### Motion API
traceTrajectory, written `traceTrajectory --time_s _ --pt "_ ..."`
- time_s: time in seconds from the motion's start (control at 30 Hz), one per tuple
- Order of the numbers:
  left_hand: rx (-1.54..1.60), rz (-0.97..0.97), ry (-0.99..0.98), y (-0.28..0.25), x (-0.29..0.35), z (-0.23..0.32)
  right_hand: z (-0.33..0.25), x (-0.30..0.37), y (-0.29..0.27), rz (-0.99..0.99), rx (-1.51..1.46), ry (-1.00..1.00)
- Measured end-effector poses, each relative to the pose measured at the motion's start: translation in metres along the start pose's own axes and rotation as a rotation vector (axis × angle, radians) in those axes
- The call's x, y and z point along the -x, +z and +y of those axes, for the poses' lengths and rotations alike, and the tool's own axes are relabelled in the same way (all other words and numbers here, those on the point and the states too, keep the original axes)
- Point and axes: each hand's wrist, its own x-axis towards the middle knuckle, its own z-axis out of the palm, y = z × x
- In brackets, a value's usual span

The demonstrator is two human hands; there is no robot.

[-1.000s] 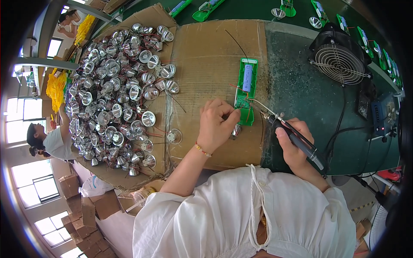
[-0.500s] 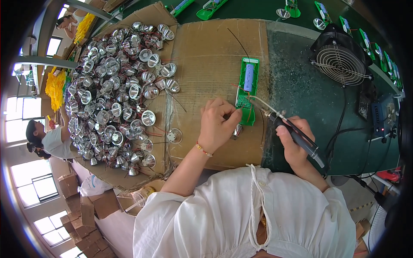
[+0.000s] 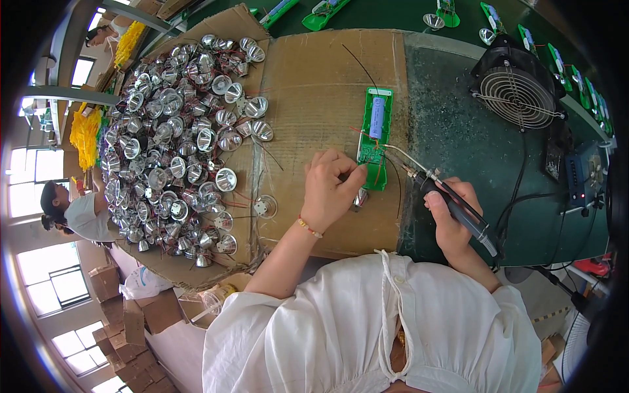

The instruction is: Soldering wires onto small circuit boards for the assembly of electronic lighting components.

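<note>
A green plastic housing (image 3: 377,178) lies lengthwise on the cardboard in front of me. Inside it are a blue-violet battery cell (image 3: 377,118) and a green circuit board (image 3: 372,154) with thin red wires. My left hand (image 3: 333,182) is closed in a pinch at the housing's near left edge; what sits between the fingertips is hidden. Just below those fingers, part of a silver reflector (image 3: 360,199) shows. In my right hand (image 3: 453,213) is a soldering iron (image 3: 464,218) with a thin curved feed tube (image 3: 407,156). The tube's end is at the board's right side.
Many silver reflectors (image 3: 177,144) with wires are heaped in a cardboard box on the left. A black fan (image 3: 517,98) with a wire grille stands at the right, near a blue control box (image 3: 576,180) and cables. More green housings (image 3: 325,13) line the far side.
My right hand has drawn the soldering iron slightly to the right, its tip moving off the circuit board. The housing has shifted a little left. My left hand stays nearly still.
</note>
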Motion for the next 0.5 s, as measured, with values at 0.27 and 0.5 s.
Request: traceTrajectory --time_s 0.27,0.5 --pt "0.119 0.032 -0.023 -0.006 0.000 0.002 -0.033 -0.009 -0.020 0.176 -0.025 -0.152" --pt "0.262 0.112 -0.188 -0.018 0.002 -0.010 -0.016 -0.014 -0.032 0.155 0.090 -0.050"
